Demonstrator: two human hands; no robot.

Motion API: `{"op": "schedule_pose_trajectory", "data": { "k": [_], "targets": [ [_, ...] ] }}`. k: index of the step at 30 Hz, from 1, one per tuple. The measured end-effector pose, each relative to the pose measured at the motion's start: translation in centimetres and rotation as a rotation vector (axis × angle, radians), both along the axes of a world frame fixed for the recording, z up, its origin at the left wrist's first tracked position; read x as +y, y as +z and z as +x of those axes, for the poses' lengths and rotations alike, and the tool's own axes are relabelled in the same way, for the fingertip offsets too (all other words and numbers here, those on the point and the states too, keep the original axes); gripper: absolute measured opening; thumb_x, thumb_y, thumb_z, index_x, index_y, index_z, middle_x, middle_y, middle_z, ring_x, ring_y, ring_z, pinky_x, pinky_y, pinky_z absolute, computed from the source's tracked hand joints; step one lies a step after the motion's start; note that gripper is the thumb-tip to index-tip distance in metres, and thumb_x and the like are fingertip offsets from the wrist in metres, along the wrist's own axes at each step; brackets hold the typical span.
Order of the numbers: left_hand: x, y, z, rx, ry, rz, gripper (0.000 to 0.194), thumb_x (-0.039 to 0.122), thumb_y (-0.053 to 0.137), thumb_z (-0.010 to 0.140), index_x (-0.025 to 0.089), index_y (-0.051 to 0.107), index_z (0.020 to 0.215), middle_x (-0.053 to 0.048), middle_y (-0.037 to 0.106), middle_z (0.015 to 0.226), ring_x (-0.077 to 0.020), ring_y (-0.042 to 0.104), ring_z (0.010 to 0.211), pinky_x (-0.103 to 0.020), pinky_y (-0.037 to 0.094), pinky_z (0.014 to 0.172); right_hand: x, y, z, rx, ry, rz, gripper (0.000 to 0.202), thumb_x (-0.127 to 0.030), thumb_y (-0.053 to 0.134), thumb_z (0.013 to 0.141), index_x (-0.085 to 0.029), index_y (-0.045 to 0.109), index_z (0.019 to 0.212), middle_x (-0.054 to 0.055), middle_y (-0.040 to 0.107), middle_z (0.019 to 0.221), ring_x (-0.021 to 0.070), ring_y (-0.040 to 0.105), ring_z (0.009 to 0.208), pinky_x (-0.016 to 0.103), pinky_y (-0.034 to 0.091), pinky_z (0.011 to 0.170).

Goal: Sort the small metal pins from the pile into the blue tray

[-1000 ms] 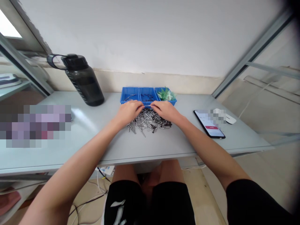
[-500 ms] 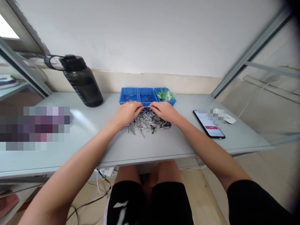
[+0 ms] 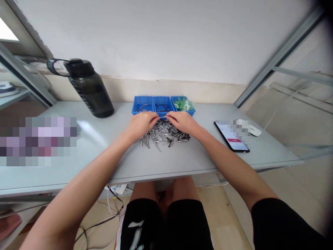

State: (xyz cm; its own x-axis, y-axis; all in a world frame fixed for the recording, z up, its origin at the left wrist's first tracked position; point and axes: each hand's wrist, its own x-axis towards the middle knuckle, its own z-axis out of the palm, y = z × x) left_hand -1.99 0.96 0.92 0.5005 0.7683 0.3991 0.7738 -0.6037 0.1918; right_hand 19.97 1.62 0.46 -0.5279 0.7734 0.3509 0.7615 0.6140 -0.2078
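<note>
My left hand (image 3: pixel 144 124) and my right hand (image 3: pixel 182 122) meet above a pile, fingertips pinched around opposite ends of a thin silver rivet (image 3: pixel 162 117). Beneath them lies a loose heap of silver rivets (image 3: pixel 155 135) mixed with dark screws (image 3: pixel 170 141), partly covered by my hands. Just behind stands a blue tray (image 3: pixel 134 105) with three compartments. A few silver pieces lie in its left compartment and dark screws (image 3: pixel 161 105) in the middle one. Green and whitish pieces (image 3: pixel 184 104), too small to make out, fill the right one.
A dark water bottle (image 3: pixel 91 91) stands at the back left. To the right lie a phone (image 3: pixel 232 137) and a white mouse (image 3: pixel 253 130). A blurred-out item (image 3: pixel 41 139) is on the left of the grey table (image 3: pixel 166 163). Cables (image 3: pixel 109 215) hang below.
Both hands keep their pinch on the rivet over the pile. Only the camera view has shifted slightly.
</note>
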Motion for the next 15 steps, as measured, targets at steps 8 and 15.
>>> {"op": "schedule_pose_trajectory", "data": {
  "k": [8,15],
  "targets": [
    [0.08,-0.04,-0.13,0.003,-0.007,0.000,0.026,0.031,0.047,0.097,0.021,0.071,0.098,-0.005,0.072,0.094,-0.0198,0.065,0.083,-0.029,0.046,0.070,-0.04,-0.12,-0.03,-0.005,0.004,-0.010,0.028,-0.033,0.040,0.100,-0.022,0.066,0.106,0.004,0.073,0.099,0.0187,0.065,0.085,0.029,0.040,0.073],
    [-0.11,0.10,0.03,-0.002,-0.004,0.005,0.025,0.030,0.047,0.096,0.021,0.071,0.098,-0.005,0.071,0.091,-0.0191,0.064,0.082,-0.029,0.046,0.070,0.03,-0.08,0.06,0.007,0.007,-0.003,0.029,-0.034,0.040,0.100,-0.021,0.065,0.106,0.005,0.073,0.098,0.0191,0.065,0.086,0.029,0.041,0.074]
  ]
}}
